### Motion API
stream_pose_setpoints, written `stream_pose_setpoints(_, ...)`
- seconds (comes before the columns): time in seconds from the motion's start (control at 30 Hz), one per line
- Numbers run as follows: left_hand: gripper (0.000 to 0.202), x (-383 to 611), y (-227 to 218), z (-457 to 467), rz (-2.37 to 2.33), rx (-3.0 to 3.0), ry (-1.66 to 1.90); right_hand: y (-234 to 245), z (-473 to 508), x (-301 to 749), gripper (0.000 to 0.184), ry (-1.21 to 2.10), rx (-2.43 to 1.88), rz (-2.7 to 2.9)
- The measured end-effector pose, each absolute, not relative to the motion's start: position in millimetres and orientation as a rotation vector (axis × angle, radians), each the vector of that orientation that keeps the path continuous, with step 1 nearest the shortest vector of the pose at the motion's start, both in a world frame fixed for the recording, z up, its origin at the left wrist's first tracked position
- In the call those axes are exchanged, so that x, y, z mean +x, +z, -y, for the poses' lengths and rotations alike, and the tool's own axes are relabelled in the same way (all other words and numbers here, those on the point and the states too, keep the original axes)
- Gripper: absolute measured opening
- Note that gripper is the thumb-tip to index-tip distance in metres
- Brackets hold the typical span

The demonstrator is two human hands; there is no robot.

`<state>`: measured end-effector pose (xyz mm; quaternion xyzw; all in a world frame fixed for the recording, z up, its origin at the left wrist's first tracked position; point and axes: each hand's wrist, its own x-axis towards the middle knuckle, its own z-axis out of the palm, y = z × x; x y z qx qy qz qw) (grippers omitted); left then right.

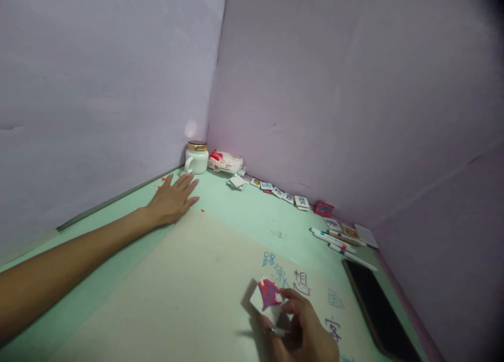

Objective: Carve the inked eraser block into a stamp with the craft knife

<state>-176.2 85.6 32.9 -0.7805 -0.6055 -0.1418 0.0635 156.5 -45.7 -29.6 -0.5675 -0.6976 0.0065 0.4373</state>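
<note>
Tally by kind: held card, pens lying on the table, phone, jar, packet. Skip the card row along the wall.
White square card, partly red-purple, in right hand: 1
Slim, mostly white pens: 3
Black rectangular phone: 1
White handled jar, gold lid: 1
Red-and-white soft packet: 1
Total: 7

Left hand (172, 199): palm down, flat, fingers spread and pointing away from the body; little finger apart from its neighbours, thumb out toward the right-hand side. Left wrist (145, 219) low behind it, nearly straight. Left forearm (90, 257) bare, stretched long, running back and outward from the hand. Right hand (309, 320): nearer the body, well apart from the left. I see fingers curled, thumb below and opposite the forefinger, pinching; knuckles bent.
</note>
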Motion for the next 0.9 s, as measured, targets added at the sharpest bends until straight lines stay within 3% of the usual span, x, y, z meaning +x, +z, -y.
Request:
stream_pose_setpoints(0.27, 0.050, -116.4, 1.2, -42.0, 1.587, -2.920, -0.122, -28.4, 38.4, 145.1, 0.024, 0.158, -1.283, 1.837)
stream_pose_setpoints(0.4, 0.047, -121.9, 15.4, -44.0, 1.888, -2.677, -0.247, -27.0, 33.1, 132.8, 0.026, 0.206, -1.240, 1.860)
stream_pose_setpoints(0.57, 0.040, -98.1, 35.3, -11.1, 1.895, -2.733, -0.353, -24.6, 33.2, 134.5, 0.028, 0.253, -1.319, 1.737)
stream_pose_setpoints(0.9, 0.041, -39.4, 25.7, 21.9, 1.910, -2.737, -0.407, -13.4, 37.3, 135.8, 0.033, 0.362, -1.458, 1.592)
